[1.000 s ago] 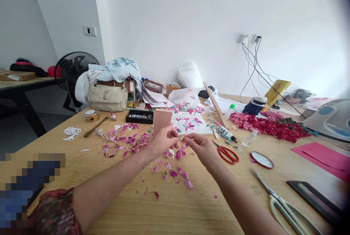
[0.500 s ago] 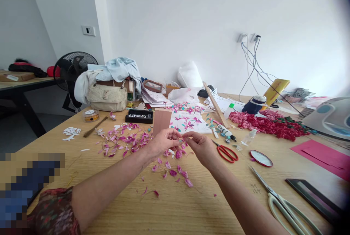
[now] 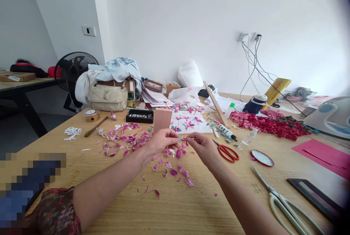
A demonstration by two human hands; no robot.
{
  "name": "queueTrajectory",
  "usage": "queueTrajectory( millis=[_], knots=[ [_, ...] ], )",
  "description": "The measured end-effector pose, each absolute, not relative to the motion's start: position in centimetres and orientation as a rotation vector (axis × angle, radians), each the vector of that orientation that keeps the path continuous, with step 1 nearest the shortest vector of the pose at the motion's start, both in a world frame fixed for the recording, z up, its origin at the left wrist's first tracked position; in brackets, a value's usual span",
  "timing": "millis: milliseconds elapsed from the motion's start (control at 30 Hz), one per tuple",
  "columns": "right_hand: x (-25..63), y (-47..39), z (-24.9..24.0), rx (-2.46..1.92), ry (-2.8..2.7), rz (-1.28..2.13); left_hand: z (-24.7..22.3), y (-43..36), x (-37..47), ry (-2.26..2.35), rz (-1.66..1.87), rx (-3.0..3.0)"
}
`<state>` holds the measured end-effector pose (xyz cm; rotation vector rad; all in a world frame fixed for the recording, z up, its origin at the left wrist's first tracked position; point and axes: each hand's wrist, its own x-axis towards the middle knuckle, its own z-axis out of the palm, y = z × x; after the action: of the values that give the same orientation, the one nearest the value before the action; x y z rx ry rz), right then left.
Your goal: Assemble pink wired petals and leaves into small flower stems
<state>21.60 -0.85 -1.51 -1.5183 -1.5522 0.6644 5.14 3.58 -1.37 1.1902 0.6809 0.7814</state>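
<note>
Head view. We record a small teal-and-pink piece raised over the counter, straight ahead of us, in the narrow space between the two sets of fingertips. Left hand: thumb and forefinger pinched on the teal end. Right hand: thumb and forefinger also brought together, at the pink end, apparently gripping it; any thread or wire there is too fine for us to make out.

Key relation: the piece lies to the right of the left hand and to the left of the right hand. Its long axis, as far as we can judge, runs roughly crosswise from one pinch to the other. Neither hand is clearly nearer; both sets of fingertips are at it.

Surroundings: loose pink petals lie on the counter on our side of the hands, and a wider spread of pink flowers lies to the left, beyond the left forearm. A wooden block stands just behind the left hand. Behind both hands we note a white sheet bearing pink and teal flowers. Red-handled scissors lie just right of the right hand, points toward it; larger pale-handled scissors lie beside the right forearm.
</note>
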Motion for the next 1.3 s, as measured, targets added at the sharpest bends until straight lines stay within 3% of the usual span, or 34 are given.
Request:
queueTrajectory(
  millis=[333, 867, 1300],
  knots=[
    [21.0, -1.5, -1.5, -1.408, -1.538, 0.813, -1.1, 3.6, 6.0, 0.686, 0.92, 1.391],
    [21.0, -1.5, -1.3, -1.53, -1.646, 0.562, -0.4, 2.5, 5.6, 0.576, 0.759, 1.06],
    [21.1, -1.6, -2.1, -1.227, -1.543, 1.173, -1.9, 1.6, 5.5, 0.379, 0.557, 0.817]
  ],
)
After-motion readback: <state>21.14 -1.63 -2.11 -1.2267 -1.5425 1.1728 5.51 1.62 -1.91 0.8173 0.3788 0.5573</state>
